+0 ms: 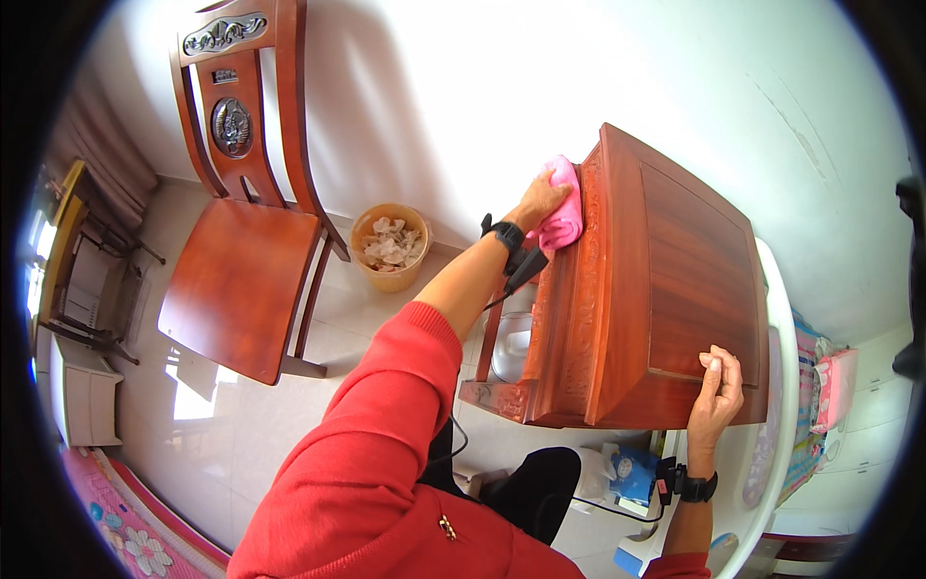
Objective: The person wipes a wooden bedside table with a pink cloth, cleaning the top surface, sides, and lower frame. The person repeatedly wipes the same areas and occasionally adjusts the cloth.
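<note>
A folded pink cloth point(564, 210) lies under my left hand point(548, 197), pressed against the carved edge of a reddish-brown wooden piece of furniture point(698, 268). My left fingers grip the cloth. My right hand point(716, 387) is beside the lower right part of the furniture's panel, loosely curled with nothing in it; whether it touches the wood cannot be told. Both wrists carry black bands with small devices and cables.
A wooden chair point(242, 282) with a carved back stands left, near a yellowish bin point(391, 250) of crumpled tissue. A white curved rim point(785, 376) borders the furniture at right. A blue package point(633, 474) sits low behind my knee.
</note>
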`<state>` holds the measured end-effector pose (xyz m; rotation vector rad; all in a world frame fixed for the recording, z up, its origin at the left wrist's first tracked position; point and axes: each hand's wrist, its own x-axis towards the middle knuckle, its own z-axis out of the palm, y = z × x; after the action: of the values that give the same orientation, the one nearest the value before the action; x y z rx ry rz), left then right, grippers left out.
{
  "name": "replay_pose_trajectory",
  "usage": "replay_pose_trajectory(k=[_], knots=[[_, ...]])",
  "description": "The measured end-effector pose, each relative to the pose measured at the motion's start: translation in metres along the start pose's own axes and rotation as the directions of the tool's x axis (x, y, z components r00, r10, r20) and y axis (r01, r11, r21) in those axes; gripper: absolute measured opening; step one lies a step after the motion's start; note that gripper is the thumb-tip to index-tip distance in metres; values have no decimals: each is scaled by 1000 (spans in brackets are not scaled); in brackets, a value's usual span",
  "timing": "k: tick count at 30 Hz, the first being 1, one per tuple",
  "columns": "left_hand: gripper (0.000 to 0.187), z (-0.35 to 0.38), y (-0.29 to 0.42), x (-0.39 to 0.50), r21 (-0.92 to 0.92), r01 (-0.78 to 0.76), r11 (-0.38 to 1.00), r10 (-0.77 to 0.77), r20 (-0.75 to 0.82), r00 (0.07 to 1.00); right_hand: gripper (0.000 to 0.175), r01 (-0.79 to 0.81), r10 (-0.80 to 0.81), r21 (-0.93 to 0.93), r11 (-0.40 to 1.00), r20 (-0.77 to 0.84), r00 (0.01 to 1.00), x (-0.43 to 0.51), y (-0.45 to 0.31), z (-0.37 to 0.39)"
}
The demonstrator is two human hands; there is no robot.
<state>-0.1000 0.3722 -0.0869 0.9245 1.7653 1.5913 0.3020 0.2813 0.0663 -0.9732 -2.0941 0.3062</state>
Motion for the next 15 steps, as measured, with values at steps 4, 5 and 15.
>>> replay_pose_trajectory(k=[4, 5, 15], knots=[[79, -6, -2, -60, 94, -110, 989, 106, 52, 993, 16, 3, -4, -1, 1000, -12, 1000, -1, 2, 1], [80, -7, -3, -78, 116, -127, 985, 120, 67, 990, 17, -3, 3, 17, 1000, -15, 1000, 0, 1, 1], [80, -22, -6, -294, 150, -156, 976, 99, 331, 938, 17, 62, -63, -22, 998, -32, 998, -1, -5, 2]])
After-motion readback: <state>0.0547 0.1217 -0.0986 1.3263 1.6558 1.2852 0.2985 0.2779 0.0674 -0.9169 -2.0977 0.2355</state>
